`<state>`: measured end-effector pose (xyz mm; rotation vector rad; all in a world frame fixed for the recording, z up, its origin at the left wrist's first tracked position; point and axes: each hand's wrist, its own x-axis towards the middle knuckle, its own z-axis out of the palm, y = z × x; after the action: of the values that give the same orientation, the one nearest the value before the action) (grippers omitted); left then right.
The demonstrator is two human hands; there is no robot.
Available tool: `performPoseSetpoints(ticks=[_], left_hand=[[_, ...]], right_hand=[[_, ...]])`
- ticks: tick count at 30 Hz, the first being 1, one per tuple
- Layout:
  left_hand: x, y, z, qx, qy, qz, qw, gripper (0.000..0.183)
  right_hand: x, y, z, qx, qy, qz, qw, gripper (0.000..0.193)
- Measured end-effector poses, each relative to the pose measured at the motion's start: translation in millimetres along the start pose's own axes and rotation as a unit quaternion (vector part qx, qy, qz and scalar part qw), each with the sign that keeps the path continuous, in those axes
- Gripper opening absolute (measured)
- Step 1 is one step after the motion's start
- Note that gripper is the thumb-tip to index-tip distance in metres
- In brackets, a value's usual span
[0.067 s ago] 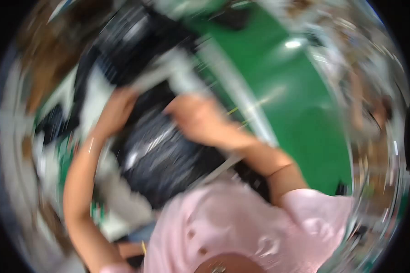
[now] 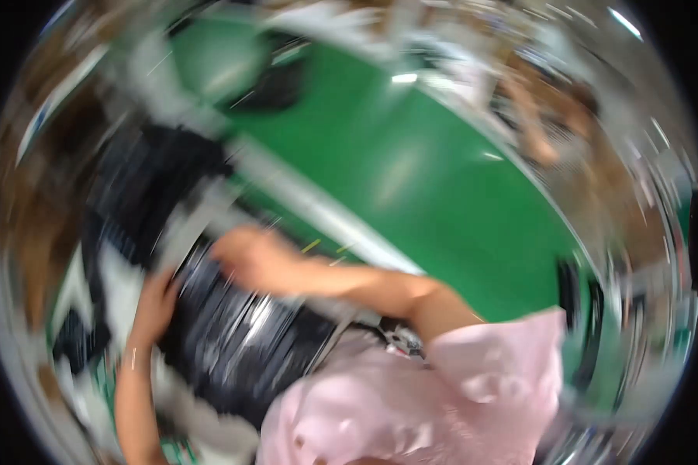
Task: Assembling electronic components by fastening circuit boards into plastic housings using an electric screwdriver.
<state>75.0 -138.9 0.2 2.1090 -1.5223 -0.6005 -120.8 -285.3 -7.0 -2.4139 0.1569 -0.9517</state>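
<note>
A worker's left hand and right hand stay at the far end of glossy black plastic, beyond the pink shirt, as the view swings right; handling seems uninterrupted. Whether the blurred fingers grip cannot be told.

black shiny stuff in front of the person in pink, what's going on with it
A person in a pink shirt has both bare hands at the far end of the black shiny material: the left hand at its left side, the right hand farther right. Blur hides whether either grips it. Another dark heap lies beyond, and a green floor stretches off to the right.
</note>
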Motion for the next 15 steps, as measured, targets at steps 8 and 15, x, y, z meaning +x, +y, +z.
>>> performPoseSetpoints(ticks=[8,15], left_hand=[[-94.5,35.9,-52.8,0.128,-0.006,0.002,0.992,0.046],[-165.5,-8.8,58.5,0.111,0.104,-0.292,0.944,0.052]], right_hand=[[37.1,13.2,69.7,0.156,-0.096,0.081,0.98,0.038],[29.4,2.2,65.4,0.213,-0.057,0.106,0.97,0.044]])
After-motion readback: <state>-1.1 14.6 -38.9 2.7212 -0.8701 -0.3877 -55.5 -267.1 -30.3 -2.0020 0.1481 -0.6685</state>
